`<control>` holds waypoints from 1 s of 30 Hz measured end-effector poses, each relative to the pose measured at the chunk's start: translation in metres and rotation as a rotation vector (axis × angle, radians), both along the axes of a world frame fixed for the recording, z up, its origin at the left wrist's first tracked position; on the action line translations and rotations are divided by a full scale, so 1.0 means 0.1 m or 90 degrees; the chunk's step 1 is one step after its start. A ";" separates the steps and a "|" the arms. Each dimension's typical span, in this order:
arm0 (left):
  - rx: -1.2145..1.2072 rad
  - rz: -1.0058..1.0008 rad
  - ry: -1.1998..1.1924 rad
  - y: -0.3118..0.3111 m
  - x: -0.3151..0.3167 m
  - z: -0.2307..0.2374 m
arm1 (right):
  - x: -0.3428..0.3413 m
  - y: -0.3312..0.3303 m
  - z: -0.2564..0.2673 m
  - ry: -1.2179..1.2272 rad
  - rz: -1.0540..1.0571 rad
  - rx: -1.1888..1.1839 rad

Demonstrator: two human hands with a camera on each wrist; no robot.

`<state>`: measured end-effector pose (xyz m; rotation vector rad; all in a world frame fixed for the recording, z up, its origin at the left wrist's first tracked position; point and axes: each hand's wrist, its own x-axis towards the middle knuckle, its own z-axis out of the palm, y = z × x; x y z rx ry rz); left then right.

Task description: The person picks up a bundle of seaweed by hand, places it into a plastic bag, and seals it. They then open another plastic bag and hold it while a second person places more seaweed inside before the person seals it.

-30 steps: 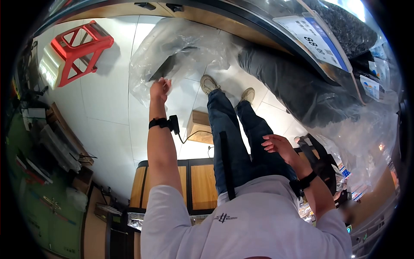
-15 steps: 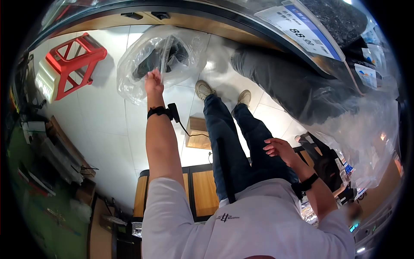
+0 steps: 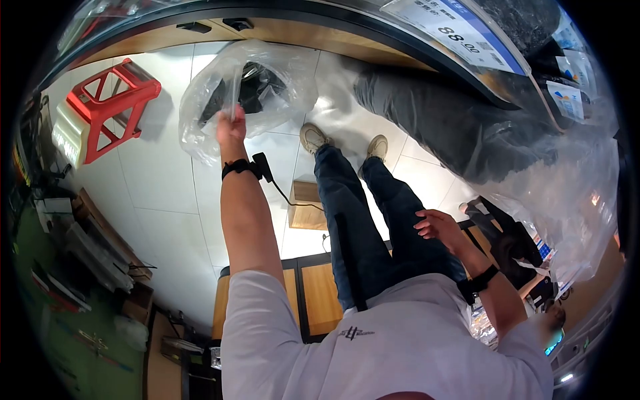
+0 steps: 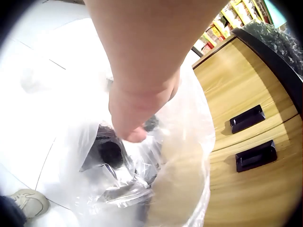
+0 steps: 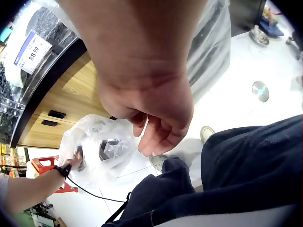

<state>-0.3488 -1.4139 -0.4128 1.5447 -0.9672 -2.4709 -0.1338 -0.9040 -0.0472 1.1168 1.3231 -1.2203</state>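
Observation:
A large clear plastic bag (image 3: 293,87) stands on the tiled floor with its mouth up, and dark packets in clear wrap (image 3: 257,83) show inside it. Reaching down at arm's length, my left hand (image 3: 231,127) is at the near side of the bag's mouth. Its fingers pinch the edge of a dark, clear-wrapped packet (image 5: 80,158); the hand itself covers most of the grip in the left wrist view. My right hand (image 3: 440,227) hangs in front of my thigh, fingers loosely bent, holding nothing.
A red stool (image 3: 110,110) stands on the floor at far left. Wooden cabinets (image 4: 251,189) run behind the bag. A long grey plastic-covered bundle (image 3: 427,120) extends to the right, below a price sign (image 3: 460,37). A wooden block (image 3: 307,207) lies near my feet.
My left hand has shifted slightly left and down relative to the bag's contents, and its fingers have closed more. The bag's mouth has opened wider, showing the dark packets. My right hand has hardly moved.

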 end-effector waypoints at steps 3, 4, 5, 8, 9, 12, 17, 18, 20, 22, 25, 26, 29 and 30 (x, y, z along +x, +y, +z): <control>0.312 -0.138 -0.191 0.09 -0.02 0.11 | 0.04 0.03 0.01 0.001 -0.008 -0.005; 0.331 -0.238 -0.129 0.20 0.07 0.25 | 0.03 0.04 0.03 0.006 -0.007 -0.008; 0.256 -0.258 -0.076 0.36 0.15 0.37 | 0.03 0.04 0.06 0.009 -0.005 -0.009; 0.214 -0.307 -0.119 0.59 0.38 0.76 | -0.02 0.08 0.18 0.030 -0.001 -0.009; 0.176 -0.355 -0.140 0.57 0.49 0.84 | -0.05 0.11 0.23 0.041 0.001 -0.005; 0.009 -0.520 -0.186 0.39 0.92 0.90 | -0.10 0.21 0.36 0.069 -0.025 0.000; -0.068 -0.593 -0.252 -0.07 1.38 1.35 | -0.17 0.35 0.77 0.177 0.138 0.017; -0.078 -0.618 -0.269 -0.10 1.42 1.47 | -0.18 0.38 0.91 0.196 0.124 0.031; -0.099 -0.669 -0.233 -0.16 1.47 1.75 | -0.22 0.38 1.17 0.260 0.253 0.055; -0.200 -0.802 -0.237 -0.09 1.33 2.20 | -0.20 0.45 1.42 0.294 0.254 0.088; -0.274 -0.857 -0.135 0.09 1.12 2.77 | 0.00 0.70 1.62 0.409 0.199 0.133; -0.284 -0.862 -0.118 0.21 1.02 2.95 | 0.06 0.77 1.74 0.426 0.216 0.189; -0.312 -0.844 -0.015 0.45 0.75 3.27 | 0.27 1.05 1.91 0.510 0.294 0.294; -0.292 -0.812 0.027 0.57 0.64 3.35 | 0.36 1.17 1.93 0.507 0.219 0.295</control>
